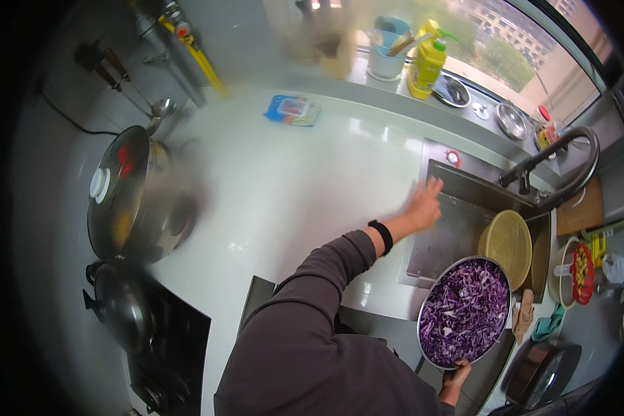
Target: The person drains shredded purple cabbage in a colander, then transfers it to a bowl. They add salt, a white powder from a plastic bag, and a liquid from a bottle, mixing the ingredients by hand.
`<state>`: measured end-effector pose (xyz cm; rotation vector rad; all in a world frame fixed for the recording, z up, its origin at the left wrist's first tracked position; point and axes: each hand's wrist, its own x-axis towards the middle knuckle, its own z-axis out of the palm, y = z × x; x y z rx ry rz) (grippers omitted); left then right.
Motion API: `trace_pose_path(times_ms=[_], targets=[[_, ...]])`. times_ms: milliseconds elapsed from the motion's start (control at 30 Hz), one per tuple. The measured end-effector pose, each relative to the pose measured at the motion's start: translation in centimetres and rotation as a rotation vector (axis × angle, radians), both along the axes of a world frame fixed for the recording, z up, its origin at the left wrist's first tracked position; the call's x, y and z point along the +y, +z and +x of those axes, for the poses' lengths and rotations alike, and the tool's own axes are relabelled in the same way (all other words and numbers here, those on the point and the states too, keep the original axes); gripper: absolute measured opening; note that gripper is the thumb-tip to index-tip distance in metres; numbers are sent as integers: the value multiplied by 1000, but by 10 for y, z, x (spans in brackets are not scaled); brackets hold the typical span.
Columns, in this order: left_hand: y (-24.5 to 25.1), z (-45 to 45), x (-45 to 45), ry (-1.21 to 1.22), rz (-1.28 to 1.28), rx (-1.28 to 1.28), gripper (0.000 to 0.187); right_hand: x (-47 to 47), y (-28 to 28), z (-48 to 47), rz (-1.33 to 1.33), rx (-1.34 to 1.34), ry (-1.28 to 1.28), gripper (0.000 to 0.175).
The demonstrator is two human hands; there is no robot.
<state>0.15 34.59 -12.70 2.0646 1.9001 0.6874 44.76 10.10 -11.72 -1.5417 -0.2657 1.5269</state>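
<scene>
My left hand (425,207), with a black band on its wrist, is over the left edge of the stainless steel sink (442,242). Its fingers are spread and hold nothing. At the lower right, my right hand (455,378) grips the near rim of a round, metal-rimmed bowl (419,328). Shredded purple cabbage (463,312) fills the bowl, which overlaps the sink's near edge in view. Just beyond it, a yellow-beige plastic basket (507,242) is tilted in the sink. The dark faucet (522,174) arches above the sink's far right corner.
A large wok-like pan (135,208) and a lidded pot (122,307) stand at left near the black cooktop (187,333). A wipes packet (292,110) lies on the white counter (312,182). Yellow detergent bottle (427,67) occupies the windowsill. A dark lidded pan (543,374) sits lower right.
</scene>
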Motion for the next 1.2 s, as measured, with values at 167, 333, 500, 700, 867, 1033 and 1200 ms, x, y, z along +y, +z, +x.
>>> trace_pose_path(times_ms=[167, 333, 500, 700, 867, 1033, 1200], targets=[[-5, -93, 34, 624, -100, 26, 79, 1, 3, 0, 1, -11, -9, 19], [-12, -126, 50, 634, -257, 70, 83, 0, 1, -1, 9, -76, -41, 20], [-1, -50, 36, -456, -279, -90, 64, 5, -4, 2, -7, -9, -21, 2], [13, 41, -26, 57, 23, 11, 64, 8, -10, 9, 51, 52, 54, 10], [17, 45, -48, -195, -338, -422, 47, 2, -5, 4, 74, -56, 53, 7], [14, 70, -78, -203, -769, -965, 34, -2, 6, -13, 128, -61, -40, 17], [27, 86, -100, -38, -722, -1068, 37, -1, 17, -24, 149, 50, -147, 26]])
